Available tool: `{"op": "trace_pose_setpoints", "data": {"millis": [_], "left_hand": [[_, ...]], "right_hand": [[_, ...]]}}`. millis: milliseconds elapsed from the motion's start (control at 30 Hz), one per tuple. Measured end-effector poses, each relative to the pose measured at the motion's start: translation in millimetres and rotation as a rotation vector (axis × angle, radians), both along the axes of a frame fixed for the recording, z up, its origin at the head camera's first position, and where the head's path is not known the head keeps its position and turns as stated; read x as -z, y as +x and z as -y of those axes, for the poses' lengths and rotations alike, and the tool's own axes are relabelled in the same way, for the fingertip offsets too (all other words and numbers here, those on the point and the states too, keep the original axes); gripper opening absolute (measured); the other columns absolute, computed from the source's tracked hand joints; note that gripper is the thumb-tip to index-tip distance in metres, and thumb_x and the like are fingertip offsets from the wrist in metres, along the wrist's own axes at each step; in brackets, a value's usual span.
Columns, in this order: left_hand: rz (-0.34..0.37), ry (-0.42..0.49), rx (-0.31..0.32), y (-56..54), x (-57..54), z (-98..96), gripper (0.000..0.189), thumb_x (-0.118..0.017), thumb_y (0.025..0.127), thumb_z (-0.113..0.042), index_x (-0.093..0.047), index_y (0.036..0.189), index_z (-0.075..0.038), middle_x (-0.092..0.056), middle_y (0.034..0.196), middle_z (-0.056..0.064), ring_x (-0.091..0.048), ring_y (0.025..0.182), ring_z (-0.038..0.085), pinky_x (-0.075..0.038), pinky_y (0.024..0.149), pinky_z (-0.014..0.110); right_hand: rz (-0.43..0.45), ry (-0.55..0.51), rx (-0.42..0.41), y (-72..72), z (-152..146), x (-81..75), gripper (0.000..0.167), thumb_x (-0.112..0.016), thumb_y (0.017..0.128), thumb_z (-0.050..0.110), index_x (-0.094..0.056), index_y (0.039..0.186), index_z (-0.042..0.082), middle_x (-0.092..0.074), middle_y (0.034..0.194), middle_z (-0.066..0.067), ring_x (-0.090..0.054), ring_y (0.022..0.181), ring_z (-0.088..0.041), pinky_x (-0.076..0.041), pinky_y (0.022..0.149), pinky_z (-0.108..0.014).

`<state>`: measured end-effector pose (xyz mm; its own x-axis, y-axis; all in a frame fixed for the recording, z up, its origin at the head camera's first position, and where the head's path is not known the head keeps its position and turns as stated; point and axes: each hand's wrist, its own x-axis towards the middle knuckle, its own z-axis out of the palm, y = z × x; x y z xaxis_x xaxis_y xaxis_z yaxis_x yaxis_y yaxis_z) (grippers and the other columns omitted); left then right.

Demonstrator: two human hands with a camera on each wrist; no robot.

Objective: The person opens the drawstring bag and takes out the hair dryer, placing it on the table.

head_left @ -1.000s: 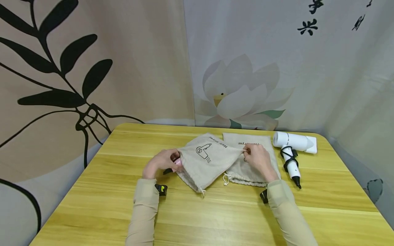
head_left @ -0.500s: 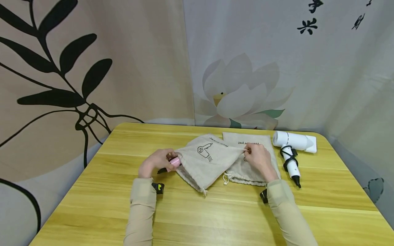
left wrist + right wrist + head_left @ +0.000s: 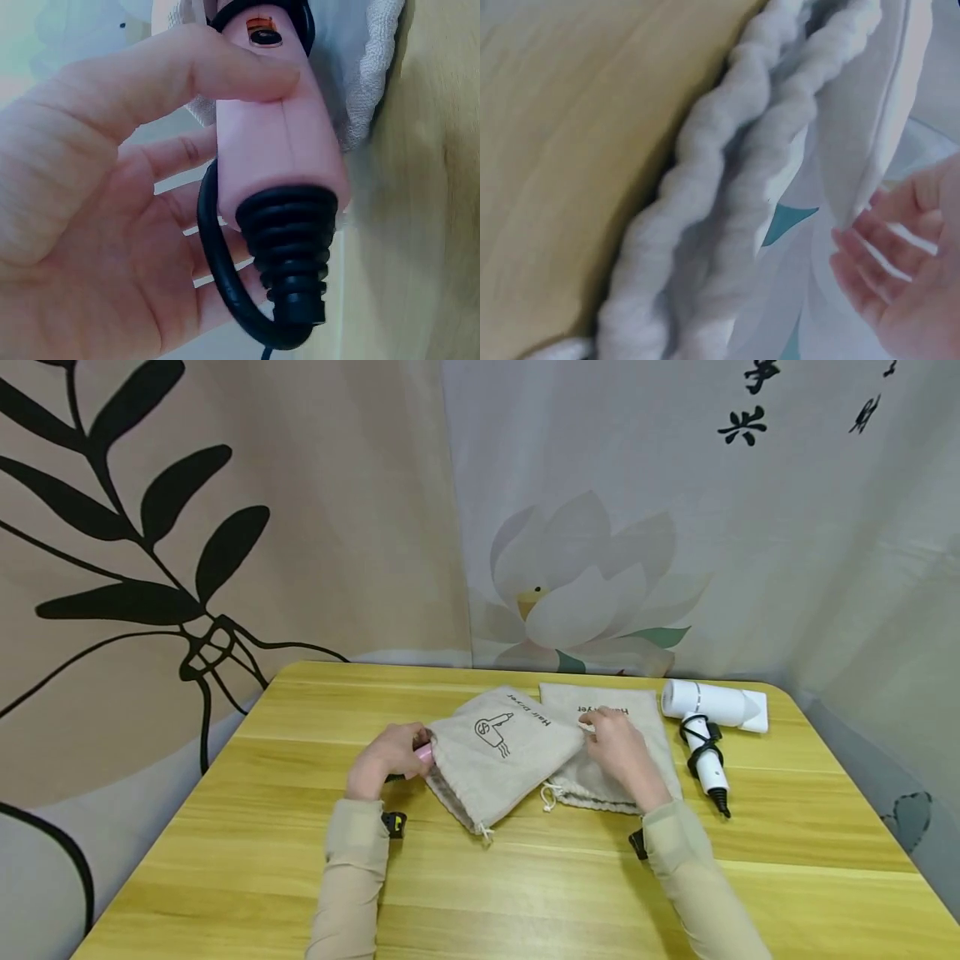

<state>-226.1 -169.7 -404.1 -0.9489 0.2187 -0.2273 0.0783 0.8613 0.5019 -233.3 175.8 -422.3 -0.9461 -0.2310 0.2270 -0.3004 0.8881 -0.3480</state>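
Left hand (image 3: 390, 760) curled in grip — right hand (image 3: 618, 750) relaxed.

Coarse matt linen drawstring bag (image 3: 501, 750); smooth pink plastic hair dryer handle (image 3: 279, 142) with ribbed black rubber; glossy wood-grain counter (image 3: 525, 893).

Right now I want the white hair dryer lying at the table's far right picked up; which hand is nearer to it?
Right. The right hand rests on the linen bags just left of the white hair dryer; the left hand holds a pink dryer handle farther away.

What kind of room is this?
Probably a small set-up corner at home or in a studio, not a real bathroom: a wooden table stands between printed cloth backdrops, with linen hair dryer bags and a white hair dryer laid out on it.
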Motion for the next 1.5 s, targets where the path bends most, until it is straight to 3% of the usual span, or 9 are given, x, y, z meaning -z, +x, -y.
{"op": "trace_pose_setpoints", "data": {"millis": [100,233,433,600,1000,1500], "left_hand": [[-0.027,-0.023,-0.001,0.3,-0.3,-1.9,0.047,-0.072,0.071,-0.011,-0.057,0.115,-0.004,-0.064,0.106,0.013,-0.057,0.089,0.023,-0.050,0.077,0.035],[-0.049,-0.027,-0.002,-0.1,-0.4,-4.3,0.049,-0.075,0.074,-0.017,-0.058,0.118,-0.006,-0.065,0.108,0.013,-0.058,0.090,0.023,-0.050,0.079,0.038],[-0.089,-0.009,0.009,0.6,-2.7,-4.5,0.052,-0.079,0.072,-0.023,-0.061,0.118,-0.007,-0.066,0.108,0.013,-0.059,0.091,0.023,-0.050,0.082,0.040],[-0.104,-0.012,0.033,1.3,-7.6,-4.9,0.048,-0.078,0.072,-0.022,-0.063,0.115,-0.007,-0.067,0.102,0.012,-0.059,0.086,0.023,-0.050,0.075,0.037],[-0.096,-0.016,0.057,-0.1,-16.2,-3.9,0.050,-0.079,0.073,-0.026,-0.064,0.117,-0.008,-0.067,0.107,0.011,-0.060,0.091,0.023,-0.051,0.077,0.038],[-0.038,-0.004,0.066,5.7,-25.0,7.1,0.047,-0.079,0.072,-0.020,-0.062,0.114,-0.006,-0.065,0.107,0.013,-0.059,0.090,0.023,-0.050,0.076,0.035]], "right_hand": [[-0.022,-0.001,-0.062,1.8,6.9,0.7,0.028,-0.057,0.088,0.006,-0.064,0.115,0.001,-0.063,0.116,-0.018,-0.057,0.111,-0.037,-0.050,0.092,-0.049],[0.046,0.005,-0.106,2.4,15.8,3.4,0.033,-0.050,0.094,0.014,-0.061,0.123,0.003,-0.061,0.125,-0.015,-0.055,0.119,-0.034,-0.046,0.100,-0.050],[0.109,0.089,-0.168,1.0,23.8,11.8,0.036,-0.050,0.092,0.013,-0.060,0.125,0.004,-0.061,0.126,-0.016,-0.056,0.118,-0.035,-0.047,0.098,-0.051],[0.162,0.174,-0.202,0.3,27.3,16.3,0.035,-0.050,0.094,0.013,-0.060,0.126,0.005,-0.060,0.126,-0.017,-0.057,0.115,-0.035,-0.047,0.097,-0.050],[0.248,0.264,-0.201,-3.1,31.1,13.7,0.036,-0.050,0.094,0.013,-0.059,0.128,0.007,-0.056,0.124,-0.015,-0.054,0.111,-0.033,-0.046,0.097,-0.048],[0.239,0.266,-0.198,-4.6,32.9,13.4,0.037,-0.056,0.090,0.016,-0.061,0.126,0.008,-0.057,0.119,-0.014,-0.054,0.106,-0.032,-0.048,0.093,-0.048]]}}
